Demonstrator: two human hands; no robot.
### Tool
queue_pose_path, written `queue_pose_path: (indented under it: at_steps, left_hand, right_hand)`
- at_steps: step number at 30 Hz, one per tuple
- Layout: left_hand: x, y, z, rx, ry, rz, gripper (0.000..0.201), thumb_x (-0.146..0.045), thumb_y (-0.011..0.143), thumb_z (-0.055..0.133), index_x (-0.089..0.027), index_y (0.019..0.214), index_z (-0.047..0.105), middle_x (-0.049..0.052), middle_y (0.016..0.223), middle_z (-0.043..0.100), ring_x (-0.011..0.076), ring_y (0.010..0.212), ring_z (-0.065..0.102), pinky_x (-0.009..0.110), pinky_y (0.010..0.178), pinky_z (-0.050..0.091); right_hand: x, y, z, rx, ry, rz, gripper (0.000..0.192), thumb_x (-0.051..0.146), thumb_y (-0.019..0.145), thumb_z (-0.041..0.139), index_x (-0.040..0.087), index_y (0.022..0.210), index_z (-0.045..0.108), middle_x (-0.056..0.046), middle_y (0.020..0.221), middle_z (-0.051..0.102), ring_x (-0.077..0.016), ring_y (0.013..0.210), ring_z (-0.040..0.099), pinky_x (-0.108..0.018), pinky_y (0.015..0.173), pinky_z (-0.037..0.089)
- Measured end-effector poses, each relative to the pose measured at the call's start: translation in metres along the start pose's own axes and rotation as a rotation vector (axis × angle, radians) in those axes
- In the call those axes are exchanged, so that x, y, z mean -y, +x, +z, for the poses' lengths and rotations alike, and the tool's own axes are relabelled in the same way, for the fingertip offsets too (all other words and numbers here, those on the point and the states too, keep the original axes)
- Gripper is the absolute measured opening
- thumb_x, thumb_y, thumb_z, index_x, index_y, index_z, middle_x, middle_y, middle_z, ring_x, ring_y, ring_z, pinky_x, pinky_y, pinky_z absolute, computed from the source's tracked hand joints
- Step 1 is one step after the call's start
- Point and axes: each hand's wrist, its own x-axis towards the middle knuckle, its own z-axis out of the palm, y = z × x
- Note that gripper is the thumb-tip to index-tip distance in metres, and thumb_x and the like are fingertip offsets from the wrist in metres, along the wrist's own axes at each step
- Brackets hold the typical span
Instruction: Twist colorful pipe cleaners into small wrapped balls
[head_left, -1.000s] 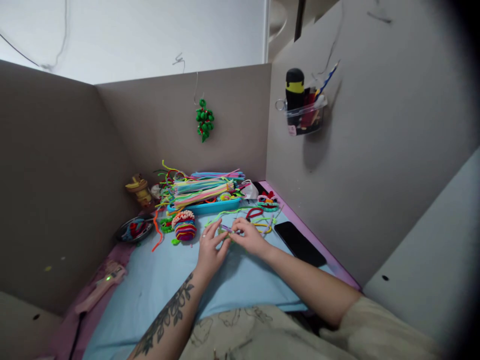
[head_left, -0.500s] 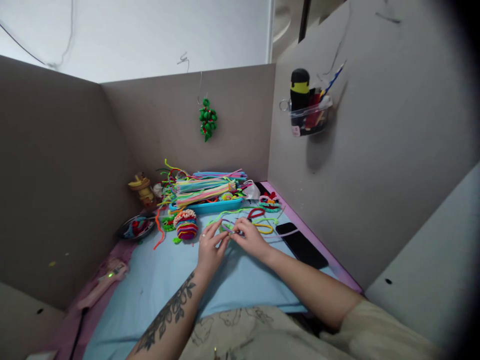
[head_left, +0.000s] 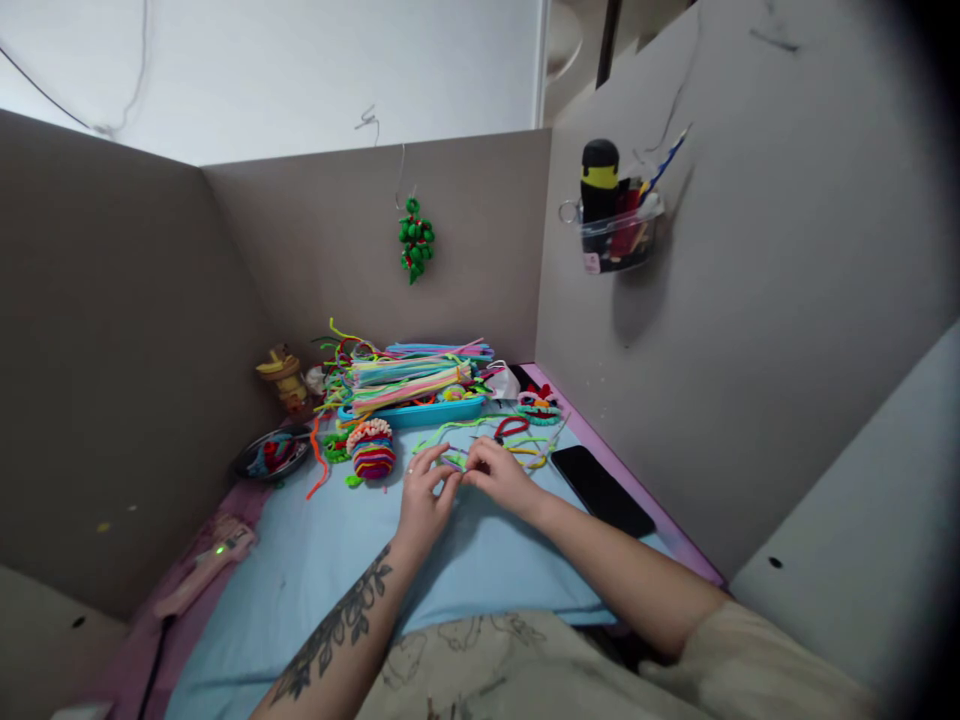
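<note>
Fingers point(head_left: 448, 478) of both hands pinch a pipe cleaner point(head_left: 455, 462) between them.

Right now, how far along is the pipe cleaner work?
Done: a striped coiled ball and a small coiled piece lie finished on the blue mat. In hand: the left hand and right hand meet fingertip to fingertip on a thin pipe cleaner piece, too small to read its shape. Left: loose strands beside the hands, and a full bundle over the blue tray.
</note>
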Motion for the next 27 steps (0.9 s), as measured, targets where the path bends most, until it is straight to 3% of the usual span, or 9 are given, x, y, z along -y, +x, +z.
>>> queue_pose_path:
  at_steps: [7, 12, 16, 22, 25, 27]
  left_hand:
    - [-0.004, -0.001, -0.001, 0.038, 0.066, 0.008, 0.011, -0.015, 0.082, 0.047, -0.019, 0.082, 0.057, 0.009, 0.117, 0.053, 0.0237, 0.117, 0.044, 0.044, 0.096, 0.036]
    - [-0.001, -0.001, -0.003, -0.001, 0.074, -0.029, 0.012, -0.013, 0.081, 0.046, -0.018, 0.081, 0.056, 0.010, 0.114, 0.049, 0.0236, 0.113, 0.045, 0.043, 0.095, 0.038]
    - [0.007, 0.000, 0.000, 0.002, 0.041, -0.096, 0.010, -0.017, 0.081, 0.048, -0.018, 0.081, 0.058, 0.011, 0.114, 0.048, 0.0241, 0.113, 0.045, 0.044, 0.096, 0.037]
    - [0.024, 0.002, 0.004, -0.011, -0.160, -0.247, 0.018, -0.026, 0.085, 0.047, -0.020, 0.098, 0.057, 0.011, 0.121, 0.049, 0.0229, 0.117, 0.045, 0.043, 0.097, 0.038]
    - [0.028, 0.001, 0.008, -0.032, -0.259, -0.386, 0.034, -0.032, 0.083, 0.049, -0.020, 0.115, 0.046, 0.013, 0.125, 0.048, 0.0245, 0.117, 0.047, 0.043, 0.091, 0.043]
    - [0.027, -0.002, 0.012, -0.010, -0.327, -0.409, 0.054, -0.034, 0.077, 0.058, -0.022, 0.124, 0.036, 0.014, 0.128, 0.045, 0.0254, 0.117, 0.047, 0.043, 0.089, 0.044]
  right_hand:
    - [0.005, -0.002, 0.004, 0.036, 0.069, -0.005, 0.012, 0.017, 0.071, 0.063, 0.018, 0.068, 0.052, -0.001, 0.081, 0.048, -0.0140, 0.076, 0.050, -0.024, 0.062, 0.042]
    - [0.008, -0.005, 0.006, 0.089, 0.085, -0.041, 0.018, 0.010, 0.068, 0.062, 0.019, 0.082, 0.055, -0.003, 0.095, 0.049, -0.0154, 0.088, 0.052, -0.026, 0.070, 0.047]
    - [0.006, -0.005, 0.007, 0.049, 0.012, -0.042, 0.014, 0.011, 0.072, 0.058, 0.019, 0.084, 0.057, -0.003, 0.089, 0.051, -0.0141, 0.082, 0.052, -0.026, 0.070, 0.045]
    - [-0.007, 0.000, 0.011, -0.076, 0.064, 0.199, 0.002, 0.018, 0.072, 0.057, 0.017, 0.071, 0.055, 0.002, 0.068, 0.053, -0.0115, 0.064, 0.049, -0.024, 0.060, 0.041]
    - [-0.011, 0.002, 0.012, -0.092, 0.252, 0.323, 0.011, 0.025, 0.070, 0.060, 0.017, 0.071, 0.053, 0.004, 0.062, 0.052, -0.0104, 0.057, 0.048, -0.024, 0.056, 0.039]
    - [-0.010, 0.004, 0.014, -0.127, 0.387, 0.358, 0.017, 0.029, 0.068, 0.063, 0.017, 0.072, 0.051, 0.004, 0.061, 0.051, -0.0104, 0.056, 0.048, -0.024, 0.056, 0.040]
